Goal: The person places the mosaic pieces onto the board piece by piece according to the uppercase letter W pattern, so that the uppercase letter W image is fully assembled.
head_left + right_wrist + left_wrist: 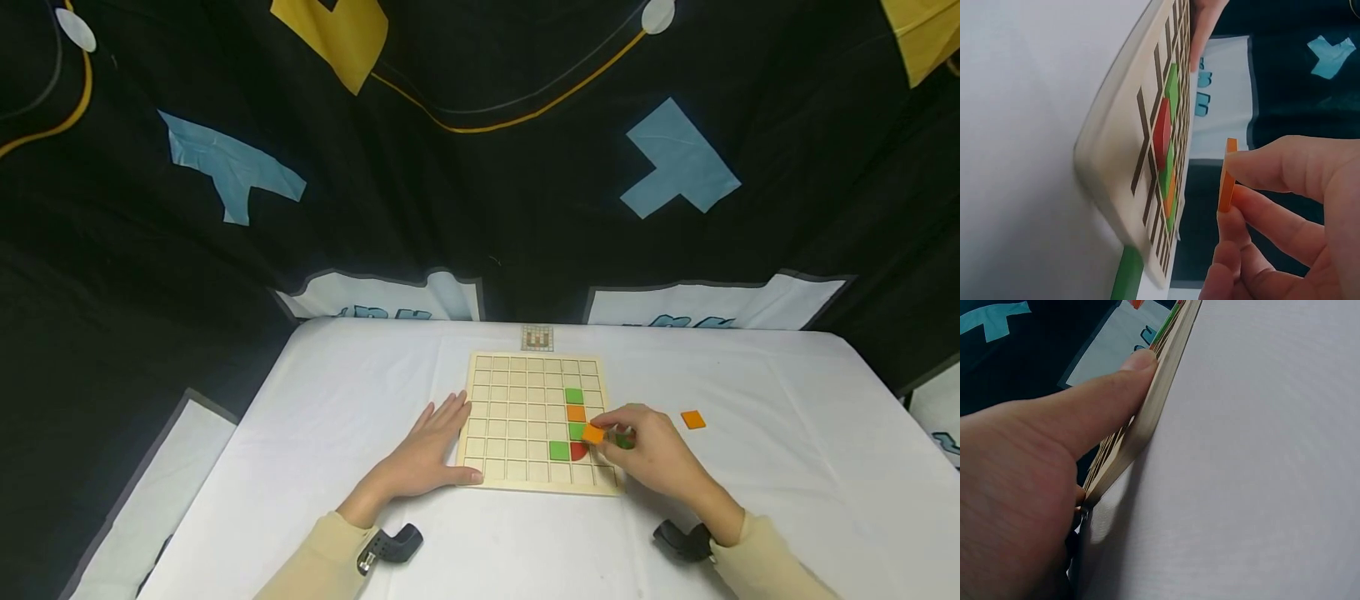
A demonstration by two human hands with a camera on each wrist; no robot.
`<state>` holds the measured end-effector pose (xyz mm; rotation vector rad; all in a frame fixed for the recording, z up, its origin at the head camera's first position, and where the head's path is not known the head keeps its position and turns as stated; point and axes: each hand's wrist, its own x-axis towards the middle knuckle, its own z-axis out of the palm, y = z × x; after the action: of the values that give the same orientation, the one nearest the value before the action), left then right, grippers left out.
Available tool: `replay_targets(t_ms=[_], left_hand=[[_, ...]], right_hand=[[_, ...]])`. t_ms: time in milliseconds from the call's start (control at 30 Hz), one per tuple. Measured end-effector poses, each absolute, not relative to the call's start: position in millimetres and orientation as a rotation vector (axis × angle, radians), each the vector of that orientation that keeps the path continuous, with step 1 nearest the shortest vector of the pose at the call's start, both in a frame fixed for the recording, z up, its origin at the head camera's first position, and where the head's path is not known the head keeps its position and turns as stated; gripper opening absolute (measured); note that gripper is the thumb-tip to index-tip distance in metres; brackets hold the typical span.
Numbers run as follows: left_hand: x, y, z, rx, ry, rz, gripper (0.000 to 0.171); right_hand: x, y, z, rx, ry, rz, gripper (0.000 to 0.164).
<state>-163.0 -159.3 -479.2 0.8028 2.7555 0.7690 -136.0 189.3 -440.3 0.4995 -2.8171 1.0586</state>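
Note:
A wooden grid board [495, 480] lies on the table, with green square tiles [573, 396], an orange square tile [575, 413] and a red round-edged piece [578, 451] in its right-hand cells. My left hand [430, 450] rests at the board's left side with fingers spread, and its thumb [1110, 394] lies over the front edge. Between thumb and fingers, my right hand [654, 446] pinches another orange square tile [1228, 178]. That tile is raised above the board's right side. A green piece [1127, 275] lies beside the board, partly hidden behind the right hand in the head view.
One loose orange tile [693, 419] lies on the white table to the right of the board. Beyond the board's far edge is a small card [537, 337] with a grid pattern. A black patterned cloth [480, 208] hangs behind the table.

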Motion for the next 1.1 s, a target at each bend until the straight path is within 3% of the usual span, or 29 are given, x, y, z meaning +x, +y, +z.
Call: replay_targets(t_ms=[1100], left_hand=[[-161,-160,-476,0.823,2.748,0.786,0.108]], right_hand=[[-145,139,-448,0.76,-2.89,0.964,0.025]])
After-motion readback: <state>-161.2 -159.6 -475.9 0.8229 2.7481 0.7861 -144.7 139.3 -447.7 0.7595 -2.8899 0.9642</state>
